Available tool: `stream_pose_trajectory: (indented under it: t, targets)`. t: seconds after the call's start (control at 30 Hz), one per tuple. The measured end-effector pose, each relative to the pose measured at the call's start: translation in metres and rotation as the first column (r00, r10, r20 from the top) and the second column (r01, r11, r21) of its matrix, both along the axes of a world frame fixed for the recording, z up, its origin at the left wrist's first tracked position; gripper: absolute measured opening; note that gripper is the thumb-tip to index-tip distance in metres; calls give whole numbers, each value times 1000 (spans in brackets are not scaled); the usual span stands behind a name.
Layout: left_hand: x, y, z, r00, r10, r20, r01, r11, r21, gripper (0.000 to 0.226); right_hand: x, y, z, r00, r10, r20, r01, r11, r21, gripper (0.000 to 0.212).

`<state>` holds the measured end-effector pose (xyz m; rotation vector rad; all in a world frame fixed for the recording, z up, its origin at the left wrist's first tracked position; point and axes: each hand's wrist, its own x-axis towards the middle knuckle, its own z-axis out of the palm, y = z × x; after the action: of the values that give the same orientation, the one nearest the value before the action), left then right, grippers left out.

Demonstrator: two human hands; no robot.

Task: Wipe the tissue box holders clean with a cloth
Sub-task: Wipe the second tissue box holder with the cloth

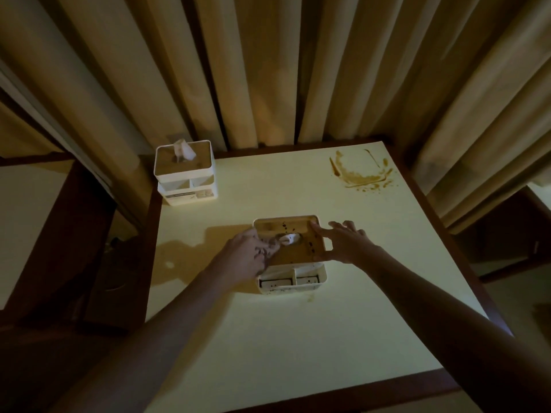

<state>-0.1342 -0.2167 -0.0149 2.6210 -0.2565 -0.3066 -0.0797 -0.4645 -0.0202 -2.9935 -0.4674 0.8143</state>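
Our left hand (249, 253) lies on the left part of the near tissue box holder's lid, fingers curled around what seems to be a small dark-stained cloth (269, 244); in this dim light we cannot tell cloth from fingers with any certainty. Our right hand (343, 241) sits at the lid's right edge with fingers spread and fairly straight, the thumb along the near right rim and the fingertips touching the far right corner, steadying the holder rather than clasping it. That near holder (293, 263) is a white plastic box with a brown wooden lid, standing upright near the middle of the pale yellow tabletop (298, 338). Its lid is roughly square, so no long axis is plain; its front, with two small open compartments, faces us. A crumpled white tissue (290, 238) pokes up through the lid's central opening, and dark specks dot the wood around it and the white front below. A second holder (186, 174) of the same make stands upright at the table's far left corner, well apart, its front also turned toward us and a white tissue (183, 150) rising from its top. A brown spill mark (362, 174) stains the far right corner of the table. Beige pleated curtains (268, 70) hang behind the table.
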Motion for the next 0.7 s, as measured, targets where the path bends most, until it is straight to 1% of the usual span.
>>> stream_pose_trajectory:
  t: [0.07,0.1,0.17,0.2,0.23,0.3,0.33,0.37,0.43,0.5,0.57,0.7]
  targets:
    - [-18,-5,-6,997,67,31,-66,997,-43,30,1,1,2,1000,7,-10,-7,1000,8,93]
    - [-26,-9,-10,989,130,65,-125,989,-81,31,3,1,4,1000,14,-28,-13,1000,24,93]
    - [-37,-19,-17,944,305,126,-283,945,-166,34,8,-2,6,998,20,-59,-14,996,93,90]
    - [-41,-25,-19,906,397,146,-362,906,-218,36,11,-4,7,998,3,-56,6,986,166,82]
    - [-47,-31,-20,863,480,154,-428,859,-280,37,14,-7,7,999,-35,-40,45,960,277,71]
    - [-56,-41,-23,794,593,133,-505,766,-398,39,21,-11,5,989,-144,-13,130,843,523,46]
    - [-59,-44,-26,767,632,110,-532,722,-443,39,25,-11,4,982,-189,-12,158,783,601,37]
    - [-62,-47,-29,742,666,76,-558,677,-480,38,28,-11,2,977,-214,-19,175,741,648,32]
    - [-62,-50,-32,693,721,0,-611,586,-532,37,34,-9,-4,977,-200,-70,193,706,681,33]
    - [-59,-54,-31,648,761,-36,-657,535,-531,36,37,-7,-10,980,-156,-125,199,709,677,36]
    - [-56,-55,-30,631,774,-43,-661,508,-553,36,39,-9,-13,985,-133,-109,172,724,668,36]
    - [-40,-46,-28,634,771,-59,-659,498,-564,34,31,-20,-15,991,-130,-11,107,759,643,35]
